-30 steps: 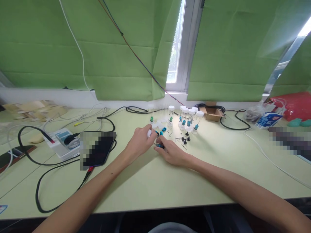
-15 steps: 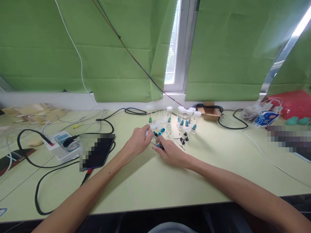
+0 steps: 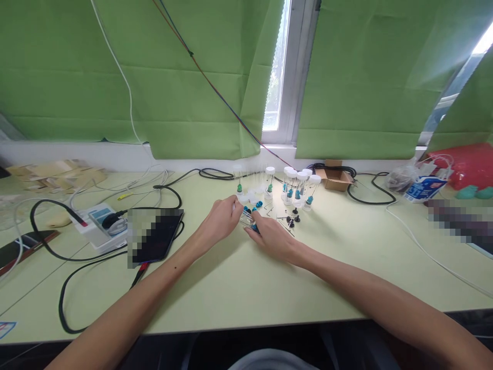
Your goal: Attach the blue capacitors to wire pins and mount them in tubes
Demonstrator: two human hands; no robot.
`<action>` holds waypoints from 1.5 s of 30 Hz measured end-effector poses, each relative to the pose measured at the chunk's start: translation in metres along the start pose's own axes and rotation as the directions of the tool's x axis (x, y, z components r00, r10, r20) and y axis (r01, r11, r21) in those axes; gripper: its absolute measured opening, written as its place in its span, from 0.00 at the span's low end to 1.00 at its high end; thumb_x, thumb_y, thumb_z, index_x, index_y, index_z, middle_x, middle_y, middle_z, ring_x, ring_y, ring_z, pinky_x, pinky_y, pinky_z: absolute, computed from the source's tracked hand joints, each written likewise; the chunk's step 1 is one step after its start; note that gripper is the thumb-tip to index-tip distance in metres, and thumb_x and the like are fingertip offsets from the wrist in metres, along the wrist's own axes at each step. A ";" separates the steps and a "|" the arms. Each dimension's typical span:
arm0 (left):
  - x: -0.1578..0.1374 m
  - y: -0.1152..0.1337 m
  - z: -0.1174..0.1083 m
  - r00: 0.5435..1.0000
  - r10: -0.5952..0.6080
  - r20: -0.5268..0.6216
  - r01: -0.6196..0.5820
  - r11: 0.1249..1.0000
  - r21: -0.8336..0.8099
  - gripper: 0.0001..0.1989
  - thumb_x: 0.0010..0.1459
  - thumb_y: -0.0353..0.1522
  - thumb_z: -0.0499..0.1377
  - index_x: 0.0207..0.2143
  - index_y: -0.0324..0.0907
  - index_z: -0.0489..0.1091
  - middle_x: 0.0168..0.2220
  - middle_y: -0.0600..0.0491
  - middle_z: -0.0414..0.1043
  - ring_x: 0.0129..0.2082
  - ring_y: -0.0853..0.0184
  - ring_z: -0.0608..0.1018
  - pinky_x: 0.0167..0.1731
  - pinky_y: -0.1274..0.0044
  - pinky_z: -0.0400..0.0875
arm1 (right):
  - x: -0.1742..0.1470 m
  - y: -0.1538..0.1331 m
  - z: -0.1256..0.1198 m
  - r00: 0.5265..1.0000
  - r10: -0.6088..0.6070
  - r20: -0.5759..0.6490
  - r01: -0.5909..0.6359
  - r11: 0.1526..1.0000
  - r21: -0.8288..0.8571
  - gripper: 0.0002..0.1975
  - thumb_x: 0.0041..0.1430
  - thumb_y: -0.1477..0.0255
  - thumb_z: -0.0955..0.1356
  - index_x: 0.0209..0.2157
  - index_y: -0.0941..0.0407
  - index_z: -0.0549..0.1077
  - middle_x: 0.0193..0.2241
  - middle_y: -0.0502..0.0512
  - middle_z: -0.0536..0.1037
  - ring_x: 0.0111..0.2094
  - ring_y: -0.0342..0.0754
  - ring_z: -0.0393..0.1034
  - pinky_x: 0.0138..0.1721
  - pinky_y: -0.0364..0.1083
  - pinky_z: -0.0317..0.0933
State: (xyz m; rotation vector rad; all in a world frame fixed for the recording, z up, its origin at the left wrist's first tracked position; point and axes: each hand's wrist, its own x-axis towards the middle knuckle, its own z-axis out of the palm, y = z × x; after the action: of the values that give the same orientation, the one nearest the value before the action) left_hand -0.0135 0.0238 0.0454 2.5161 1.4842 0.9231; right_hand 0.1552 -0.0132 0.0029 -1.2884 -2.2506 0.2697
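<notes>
Left hand (image 3: pixel 222 218): fingers closed on one end of a clear tube with thin metal rods (image 3: pixel 246 218), centre of frame | Right hand (image 3: pixel 272 234): pinching its other end, fingertips partly hidden | White-capped clear plastic vials (image 3: pixel 302 176): upright, right of centre, on pale-green table (image 3: pixel 215 298)

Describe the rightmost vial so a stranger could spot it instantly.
On the table below the window, find the open cardboard box. Just left of it stands a cluster of clear, white-capped vials. The rightmost vial holds a blue piece and sits nearest the box.
</notes>
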 end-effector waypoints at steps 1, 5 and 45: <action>0.000 0.000 0.001 1.000 -0.001 -0.008 0.001 1.000 -0.005 0.14 0.62 0.33 0.44 0.22 0.45 0.53 0.17 0.56 0.59 0.19 0.67 0.60 0.22 0.76 0.51 | 0.001 -0.001 -0.001 1.000 0.018 0.004 -0.018 1.000 -0.022 0.05 0.66 0.68 0.59 0.37 0.55 0.58 0.29 0.54 0.73 0.26 0.48 0.67 0.26 0.43 0.49; 0.000 0.000 0.001 1.000 0.005 -0.012 -0.005 0.999 -0.040 0.14 0.61 0.32 0.45 0.21 0.44 0.52 0.17 0.57 0.57 0.19 0.68 0.59 0.22 0.76 0.51 | 0.003 -0.008 -0.007 0.995 0.091 0.031 -0.087 0.988 -0.125 0.03 0.65 0.71 0.60 0.36 0.55 0.59 0.29 0.54 0.74 0.26 0.48 0.68 0.25 0.43 0.48; -0.007 0.001 0.015 0.996 0.043 -0.083 -0.059 0.977 -0.204 0.14 0.64 0.33 0.43 0.24 0.44 0.48 0.17 0.60 0.48 0.18 0.72 0.53 0.22 0.77 0.48 | -0.001 -0.007 -0.010 0.995 0.083 0.060 -0.095 0.969 0.228 0.12 0.61 0.65 0.62 0.28 0.53 0.53 0.21 0.43 0.60 0.20 0.41 0.48 0.23 0.42 0.45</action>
State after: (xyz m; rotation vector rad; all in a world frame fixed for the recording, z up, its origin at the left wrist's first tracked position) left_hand -0.0067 0.0206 0.0302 2.4038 1.2736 1.1331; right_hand 0.1559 -0.0191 0.0140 -1.2718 -2.1307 0.5840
